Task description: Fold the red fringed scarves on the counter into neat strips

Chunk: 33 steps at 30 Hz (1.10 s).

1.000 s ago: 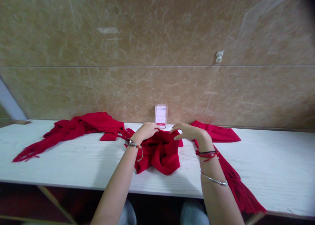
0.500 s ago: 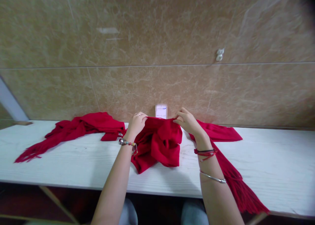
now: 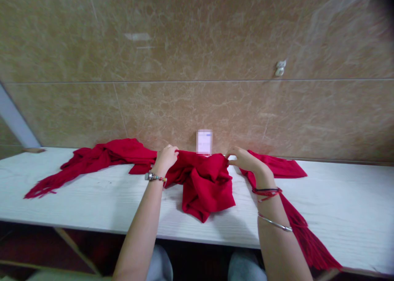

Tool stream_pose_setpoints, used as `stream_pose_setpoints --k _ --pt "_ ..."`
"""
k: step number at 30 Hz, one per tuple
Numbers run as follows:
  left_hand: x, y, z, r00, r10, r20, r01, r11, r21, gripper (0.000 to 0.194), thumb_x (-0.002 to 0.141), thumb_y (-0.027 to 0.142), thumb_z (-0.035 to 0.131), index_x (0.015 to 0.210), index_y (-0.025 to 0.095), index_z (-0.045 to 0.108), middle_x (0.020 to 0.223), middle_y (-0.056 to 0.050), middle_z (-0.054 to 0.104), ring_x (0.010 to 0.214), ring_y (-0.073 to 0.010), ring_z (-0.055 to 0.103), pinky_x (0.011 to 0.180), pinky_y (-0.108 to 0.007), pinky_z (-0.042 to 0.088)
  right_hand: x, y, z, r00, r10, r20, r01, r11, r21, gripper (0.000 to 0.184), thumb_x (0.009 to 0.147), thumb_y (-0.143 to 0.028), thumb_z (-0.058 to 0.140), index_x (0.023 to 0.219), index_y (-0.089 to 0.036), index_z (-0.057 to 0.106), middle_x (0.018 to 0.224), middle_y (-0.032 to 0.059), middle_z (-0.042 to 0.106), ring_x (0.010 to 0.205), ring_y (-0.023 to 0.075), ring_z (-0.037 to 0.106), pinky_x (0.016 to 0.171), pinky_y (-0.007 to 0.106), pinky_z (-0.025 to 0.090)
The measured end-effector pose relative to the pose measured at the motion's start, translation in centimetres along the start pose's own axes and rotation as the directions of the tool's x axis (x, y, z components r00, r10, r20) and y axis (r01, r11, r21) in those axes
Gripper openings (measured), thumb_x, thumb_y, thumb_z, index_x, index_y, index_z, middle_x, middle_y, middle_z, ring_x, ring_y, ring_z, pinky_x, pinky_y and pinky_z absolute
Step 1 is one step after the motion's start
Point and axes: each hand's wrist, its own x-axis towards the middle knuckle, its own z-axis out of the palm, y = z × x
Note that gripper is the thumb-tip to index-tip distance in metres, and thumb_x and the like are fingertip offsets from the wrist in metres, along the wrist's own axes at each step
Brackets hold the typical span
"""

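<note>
A red scarf [image 3: 207,190] is bunched in loose folds at the middle of the white tabletop. My left hand [image 3: 166,158] pinches its upper left edge, and my right hand [image 3: 244,158] pinches the upper right corner between thumb and fingers. Red cloth [image 3: 113,151] with a fringed end trails away to the left. On the right, more red cloth [image 3: 277,166] lies behind my wrist, and a long fringe [image 3: 317,244] reaches the table's front edge. Whether all of this is one piece I cannot tell, since my hands and forearms cover the joins.
A pale, blurred rectangular card or screen [image 3: 205,141] stands against the brown tiled wall [image 3: 197,108] behind the scarf. On the wall at the right is a small white cat-shaped piece [image 3: 280,67]. The narrow white table [image 3: 347,199] ends just before my knees.
My hands have spread a little apart, stretching the scarf's upper edge. The bunched folds have shifted right and hang differently, lower at the front. The view has moved slightly.
</note>
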Motion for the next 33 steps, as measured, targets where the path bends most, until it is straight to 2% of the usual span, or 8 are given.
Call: stream_pose_setpoints --k 2,4,8,13,18,23,29,33 --pt "0.0 1.4 0.3 0.976 0.195 0.092 -0.187 0.978 -0.090 0.029 0.077 0.013 0.053 0.105 0.018 0.061 0.107 -0.008 0.059 0.099 -0.0189 0.055 0.088 -0.028 0.041 0.1 -1.1 0.1 0.994 -0.044 0.098 0.042 0.999 0.028 0.025 0.067 -0.009 0.057 0.086 -0.021 0.067 0.090 0.0041 0.064 0.086 0.0185 0.058 0.080 0.030 0.046" --pt "0.0 2.8 0.6 0.918 0.380 0.113 -0.357 0.916 -0.181 0.039 0.073 0.011 0.057 0.111 0.019 0.058 0.114 -0.006 0.057 0.106 -0.0183 0.051 0.094 -0.028 0.037 0.1 -2.0 0.0 0.991 -0.103 0.082 0.098 0.993 0.058 0.033 0.070 -0.010 0.056 0.099 -0.021 0.064 0.101 0.0056 0.063 0.096 0.0198 0.057 0.086 0.033 0.044" --pt "0.1 4.9 1.3 0.839 0.537 0.088 -0.504 0.828 -0.246 0.045 0.072 0.004 0.052 0.113 0.021 0.057 0.115 -0.005 0.058 0.109 -0.0174 0.050 0.097 -0.028 0.035 0.0 -2.9 -0.5 0.995 -0.103 -0.006 0.104 0.992 0.073 0.043 0.075 -0.025 0.058 0.118 -0.022 0.054 0.118 0.0082 0.056 0.109 0.0214 0.051 0.094 0.038 0.040" --pt "0.3 5.8 2.2 0.827 0.534 0.178 -0.499 0.841 -0.209 0.037 0.072 0.002 0.049 0.101 0.020 0.064 0.104 -0.007 0.065 0.096 -0.0186 0.060 0.086 -0.027 0.043 0.2 -3.8 -0.5 0.985 -0.124 0.121 0.117 0.991 0.061 0.036 0.075 -0.032 0.061 0.109 -0.021 0.061 0.117 0.0087 0.057 0.109 0.0222 0.052 0.093 0.036 0.041" --pt "0.2 5.4 1.3 0.835 0.528 0.156 -0.474 0.833 -0.285 0.032 0.076 0.004 0.047 0.095 0.021 0.067 0.101 -0.004 0.067 0.094 -0.0162 0.060 0.085 -0.024 0.042 0.6 -4.6 -0.4 0.970 -0.057 0.235 0.075 0.995 -0.066 0.021 0.071 -0.027 0.065 0.091 -0.021 0.068 0.099 0.0065 0.065 0.093 0.0216 0.059 0.081 0.031 0.046" --pt "-0.1 5.5 0.6 0.825 0.546 0.146 -0.459 0.798 -0.391 0.020 0.081 0.021 0.055 0.098 0.020 0.067 0.101 -0.003 0.067 0.092 -0.0162 0.061 0.082 -0.023 0.043 1.1 -3.8 0.0 0.992 -0.062 0.105 0.076 0.989 -0.130 0.015 0.071 -0.023 0.064 0.085 -0.019 0.068 0.093 0.0058 0.067 0.088 0.0203 0.060 0.079 0.029 0.045" --pt "0.0 5.2 0.7 0.886 0.464 0.027 -0.448 0.868 -0.213 0.023 0.088 0.024 0.045 0.091 0.018 0.068 0.094 -0.005 0.068 0.086 -0.0173 0.061 0.079 -0.025 0.043 1.1 -3.4 0.2 0.996 -0.064 0.067 0.073 0.986 -0.149 0.009 0.071 -0.015 0.062 0.078 -0.019 0.066 0.086 0.0048 0.065 0.083 0.0189 0.059 0.077 0.028 0.044" --pt "0.3 4.4 0.3 0.928 0.363 -0.083 -0.371 0.916 -0.150 0.026 0.090 0.023 0.041 0.088 0.019 0.067 0.094 -0.005 0.068 0.087 -0.0170 0.060 0.081 -0.026 0.042 1.2 -3.7 -0.1 0.993 -0.101 -0.057 0.091 0.983 -0.157 0.003 0.072 -0.017 0.062 0.075 -0.016 0.062 0.085 0.0067 0.060 0.082 0.0188 0.056 0.074 0.029 0.043"
